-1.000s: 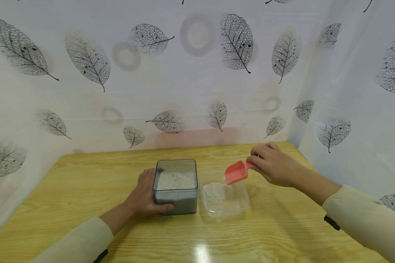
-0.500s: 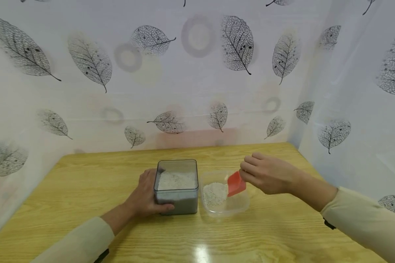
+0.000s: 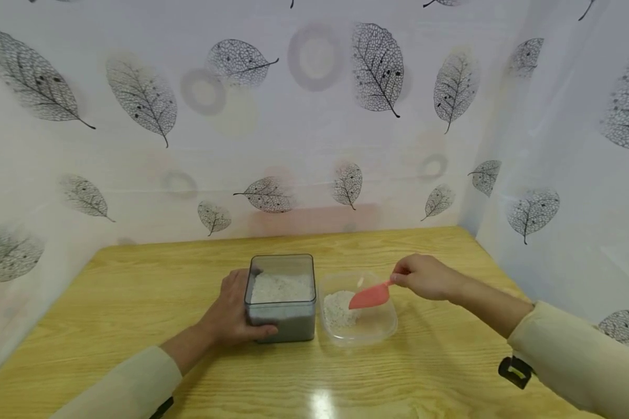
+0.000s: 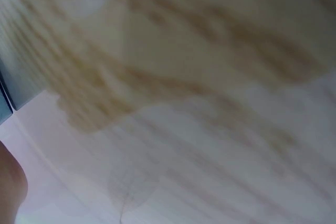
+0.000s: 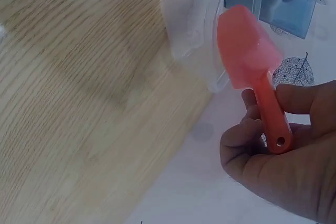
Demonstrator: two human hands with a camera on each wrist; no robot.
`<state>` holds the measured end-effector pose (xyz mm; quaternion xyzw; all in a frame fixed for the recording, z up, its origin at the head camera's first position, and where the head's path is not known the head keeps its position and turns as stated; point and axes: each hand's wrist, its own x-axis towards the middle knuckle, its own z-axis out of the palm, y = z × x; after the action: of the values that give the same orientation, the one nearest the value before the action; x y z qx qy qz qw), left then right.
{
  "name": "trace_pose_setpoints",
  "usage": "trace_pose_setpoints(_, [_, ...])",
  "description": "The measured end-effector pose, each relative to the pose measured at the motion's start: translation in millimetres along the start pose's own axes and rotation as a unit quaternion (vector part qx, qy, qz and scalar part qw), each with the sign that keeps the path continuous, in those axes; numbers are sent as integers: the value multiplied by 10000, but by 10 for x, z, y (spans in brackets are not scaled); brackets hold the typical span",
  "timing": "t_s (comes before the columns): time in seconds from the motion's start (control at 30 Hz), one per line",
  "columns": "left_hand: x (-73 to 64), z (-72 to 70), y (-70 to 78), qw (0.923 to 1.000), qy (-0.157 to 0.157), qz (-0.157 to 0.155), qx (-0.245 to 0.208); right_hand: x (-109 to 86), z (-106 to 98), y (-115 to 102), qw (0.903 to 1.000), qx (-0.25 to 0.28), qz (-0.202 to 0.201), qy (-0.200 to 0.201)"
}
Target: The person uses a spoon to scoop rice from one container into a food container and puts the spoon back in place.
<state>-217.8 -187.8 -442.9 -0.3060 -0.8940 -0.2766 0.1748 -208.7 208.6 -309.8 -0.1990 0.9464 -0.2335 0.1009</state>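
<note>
In the head view my left hand (image 3: 235, 317) grips the left side of a square, see-through grey container (image 3: 288, 326), its thumb along the front wall. White grains, like rice, fill much of it. Just to its right stands a clear plastic tub (image 3: 382, 330) with a small heap of white grains (image 3: 338, 314) on its left side. My right hand (image 3: 424, 278) pinches the handle of a pink-red scoop (image 3: 370, 297), whose blade is tilted over the tub. The right wrist view shows thumb and fingers around the scoop's handle (image 5: 270, 114). The left wrist view is blurred.
Both containers stand on a light wooden table (image 3: 152, 279). A pale curtain (image 3: 304, 134) printed with dark leaves closes off the back and the sides. Cream sleeves (image 3: 571, 349) cover the forearms, with a dark strap (image 3: 515, 372) by the right one.
The right hand has turned the scoop over and lowered it, its blade moving from facing up to tipped leftward over the tub's grains. The left hand and the grey container have stayed put.
</note>
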Motion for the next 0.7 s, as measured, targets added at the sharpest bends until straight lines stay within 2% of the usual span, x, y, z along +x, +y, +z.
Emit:
trace_pose_setpoints(0.07, [1, -6, 5, 10000, 8, 14, -16, 0, 4, -13, 9999, -2, -144, 83])
trace_pose_setpoints(0.17, [3, -11, 11, 10000, 9, 18, -28, -2, 21, -13, 9940, -407, -917, 435])
trace_pose_setpoints(0.3, [2, -9, 17, 10000, -27, -23, -2, -13, 11, -28, 9700, -1173, -1844, 1067])
trace_pose_setpoints(0.47, [0, -18, 31, 9999, -52, -84, -19, 9, -76, -83, 9452, -1569, -2321, 1675])
trace_pose_setpoints(0.7, [-1, -17, 44, 10000, -40, -81, -40, 60, -177, -180, 9150, -1633, -2811, 2389])
